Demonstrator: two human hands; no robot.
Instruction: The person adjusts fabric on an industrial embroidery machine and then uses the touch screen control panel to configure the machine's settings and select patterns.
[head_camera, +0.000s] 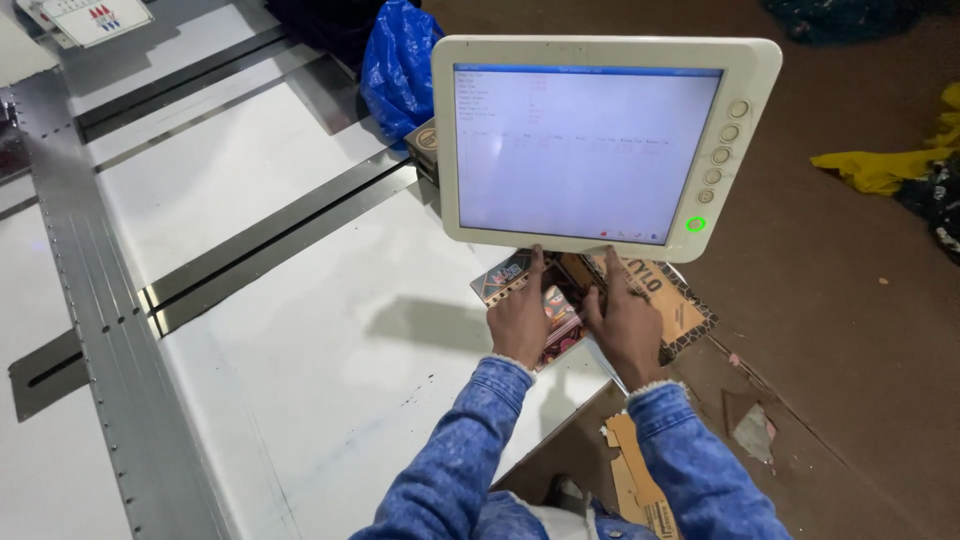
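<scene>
A: Hands? Left hand (520, 318), right hand (627, 325), centre frame, fingertips up against lower edge of cream plastic touchscreen monitor (590, 150).

B: Holding nothing; fingers loosely spread, steadying it.

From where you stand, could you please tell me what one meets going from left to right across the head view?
Grey metal rail → white table → blue plastic bag → left hand → right hand → round buttons on the white touchscreen monitor → yellow cloth.
</scene>
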